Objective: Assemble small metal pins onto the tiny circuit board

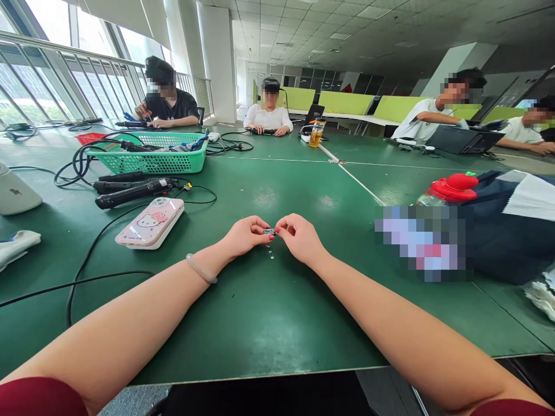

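Observation:
Above the green table, my left hand [246, 236] is closed in a pinch on a small dark and silver electronic part [269, 231]. From the other side my right hand [300, 236] pinches at the right end of that same part, its thumb and forefinger pressed together. The part is too small to make out in detail. Just below the hands a tiny flat silver rectangular piece [271, 254] lies on the table, with another small pale bit beside it.
Left of my hands lie a pink phone [150, 223], black handheld tools [135, 193], cables and a green basket [161, 167]. To the right are a red-lidded bottle [453, 189] and a dark bag [511, 231]. Several people sit across the table [269, 323].

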Demonstrator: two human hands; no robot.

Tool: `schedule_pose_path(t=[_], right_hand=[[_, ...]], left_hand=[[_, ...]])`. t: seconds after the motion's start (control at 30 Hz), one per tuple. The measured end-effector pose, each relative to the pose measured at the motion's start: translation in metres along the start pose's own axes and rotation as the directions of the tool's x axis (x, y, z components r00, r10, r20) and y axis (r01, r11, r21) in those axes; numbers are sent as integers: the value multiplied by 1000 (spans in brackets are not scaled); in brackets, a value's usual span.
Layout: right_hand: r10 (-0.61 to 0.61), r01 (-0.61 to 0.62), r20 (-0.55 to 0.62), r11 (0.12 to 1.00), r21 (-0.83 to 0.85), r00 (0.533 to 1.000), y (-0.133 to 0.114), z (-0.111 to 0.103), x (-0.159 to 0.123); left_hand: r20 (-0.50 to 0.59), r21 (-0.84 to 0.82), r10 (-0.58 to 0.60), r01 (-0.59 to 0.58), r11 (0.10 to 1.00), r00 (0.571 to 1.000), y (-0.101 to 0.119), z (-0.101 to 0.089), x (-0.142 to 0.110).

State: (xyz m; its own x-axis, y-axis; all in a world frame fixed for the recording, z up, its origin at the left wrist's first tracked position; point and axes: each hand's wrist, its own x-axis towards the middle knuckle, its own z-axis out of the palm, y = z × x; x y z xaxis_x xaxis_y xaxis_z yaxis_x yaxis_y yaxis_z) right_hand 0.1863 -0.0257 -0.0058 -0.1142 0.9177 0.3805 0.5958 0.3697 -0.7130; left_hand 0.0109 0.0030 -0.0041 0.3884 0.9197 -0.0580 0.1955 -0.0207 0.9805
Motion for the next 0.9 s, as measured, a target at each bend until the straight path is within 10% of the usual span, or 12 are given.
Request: schedule_pose_path(t=[0.57, 0.9], right_hand=[[184, -180, -2, 964, 196, 983, 10, 5, 4], [64, 13, 251, 956, -293, 966, -1, 12, -3]], left_hand=[[46, 0, 12, -12, 1000, 999, -1, 0, 0], [-101, -180, -2, -16, 984, 995, 0, -2, 3]])
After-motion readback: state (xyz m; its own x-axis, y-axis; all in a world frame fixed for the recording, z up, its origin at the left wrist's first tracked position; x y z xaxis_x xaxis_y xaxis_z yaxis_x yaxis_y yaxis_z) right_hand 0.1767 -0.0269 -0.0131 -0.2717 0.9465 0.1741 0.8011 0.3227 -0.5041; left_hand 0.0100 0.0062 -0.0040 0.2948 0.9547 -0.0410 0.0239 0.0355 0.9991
